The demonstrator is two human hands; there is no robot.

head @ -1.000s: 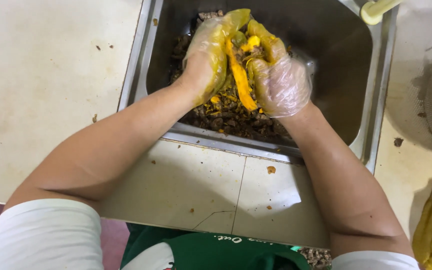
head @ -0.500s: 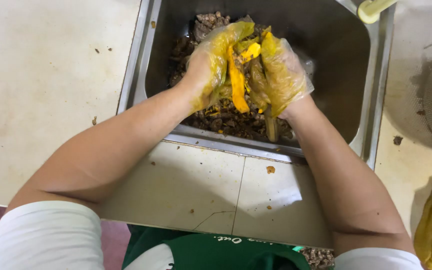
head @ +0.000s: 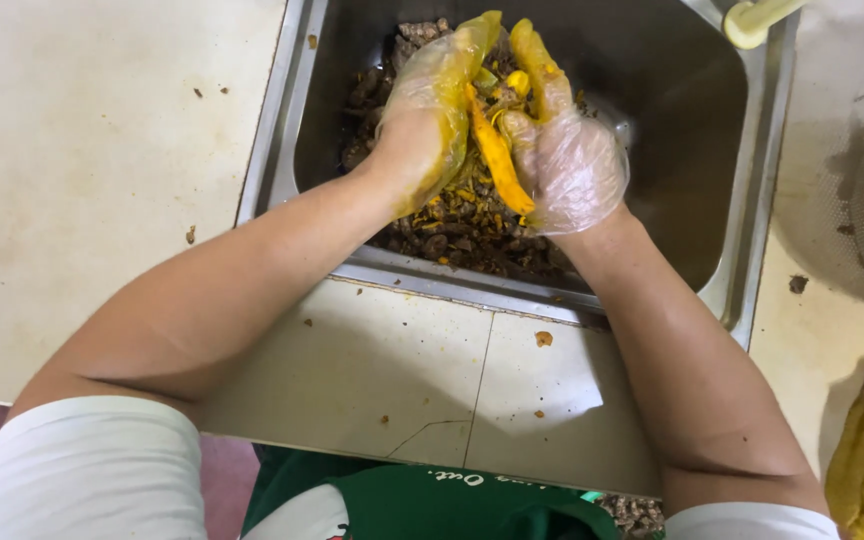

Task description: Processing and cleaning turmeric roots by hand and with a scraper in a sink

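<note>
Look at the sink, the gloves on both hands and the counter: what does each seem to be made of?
Sink: likely stainless steel, a brushed grey sheen with soft reflections.
Gloves on the left hand and right hand: thin clear plastic film, crinkled, glossy, stained yellow.
Counter: smooth pale tile or stone, a straight joint showing near the front; which one is unclear.

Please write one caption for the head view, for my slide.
Two gloved hands, left hand and right hand, hold yellow peel over scraps in a steel sink.
</note>
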